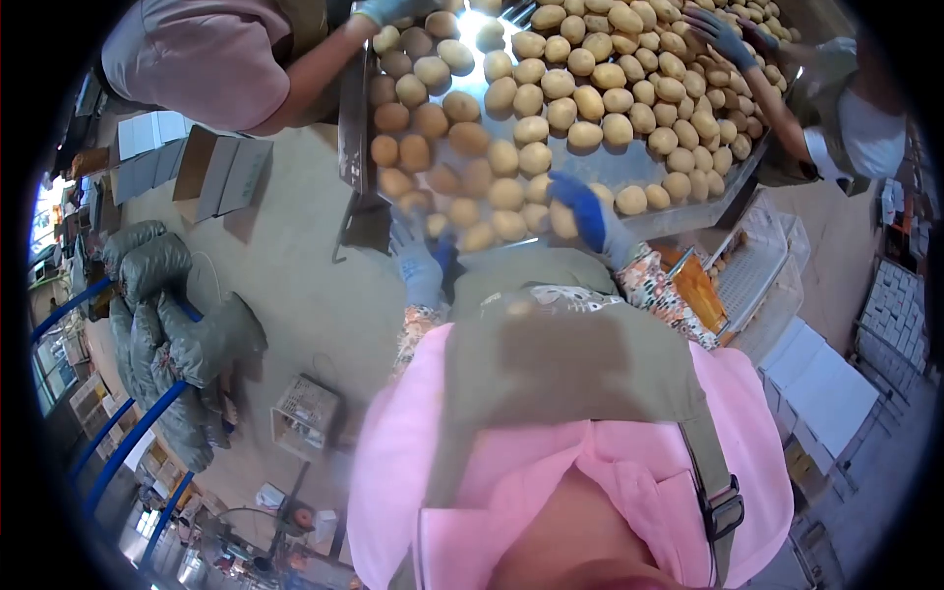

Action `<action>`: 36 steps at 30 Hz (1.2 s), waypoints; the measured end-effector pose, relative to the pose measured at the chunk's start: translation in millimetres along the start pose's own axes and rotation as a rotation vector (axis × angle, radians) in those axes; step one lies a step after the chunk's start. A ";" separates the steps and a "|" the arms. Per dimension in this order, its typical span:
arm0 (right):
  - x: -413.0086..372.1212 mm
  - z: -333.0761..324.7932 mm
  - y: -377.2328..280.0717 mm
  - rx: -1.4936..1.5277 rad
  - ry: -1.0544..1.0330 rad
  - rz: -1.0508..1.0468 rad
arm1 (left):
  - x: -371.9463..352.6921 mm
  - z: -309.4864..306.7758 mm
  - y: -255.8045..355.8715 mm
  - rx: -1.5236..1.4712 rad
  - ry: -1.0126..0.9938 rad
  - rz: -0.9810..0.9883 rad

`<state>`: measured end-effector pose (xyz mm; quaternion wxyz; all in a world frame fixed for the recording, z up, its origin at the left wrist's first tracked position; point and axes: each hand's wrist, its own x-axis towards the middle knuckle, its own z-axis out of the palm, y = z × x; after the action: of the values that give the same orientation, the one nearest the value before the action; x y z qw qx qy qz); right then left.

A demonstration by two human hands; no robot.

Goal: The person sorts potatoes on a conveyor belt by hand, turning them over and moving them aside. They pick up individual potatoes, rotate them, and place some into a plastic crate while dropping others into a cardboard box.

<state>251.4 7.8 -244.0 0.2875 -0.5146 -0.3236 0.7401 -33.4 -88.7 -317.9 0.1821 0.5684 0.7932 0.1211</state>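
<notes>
Many round yellow-brown potatoes [583,135] lie on a metal sorting table [629,169]. My left hand [417,258], in a grey and blue glove, is at the table's near left edge beside the closest potatoes; its fingers are partly spread. My right hand [587,211], in a blue-palmed glove, reaches over the near edge against the potatoes there. Its fingers are bent and blurred, and whether a potato is under them is hidden.
One co-worker [206,64] stands at the upper left, another [865,128] at the upper right with gloved hands on the potatoes. White crates [752,265] stand right of the table, cardboard boxes [221,172] and grey sacks [162,324] at left.
</notes>
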 end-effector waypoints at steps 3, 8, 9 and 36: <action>-30.9 -25.1 5.7 -0.108 -0.174 -0.314 | -2.3 -8.3 5.0 0.044 0.031 0.025; -47.0 -44.0 39.6 -0.768 0.078 -0.790 | 21.7 10.7 30.3 0.028 0.145 0.262; -56.7 -35.2 29.5 -0.887 0.121 -0.712 | 20.0 -3.8 56.4 -0.097 0.136 0.326; -0.9 -64.9 4.7 0.648 0.007 -0.130 | 47.1 -19.4 18.9 0.290 0.220 0.280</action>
<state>312.7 16.1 -264.1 0.4841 -0.3769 -0.1026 0.7830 -39.0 -37.7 -299.9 -0.0076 0.6765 0.7307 0.0911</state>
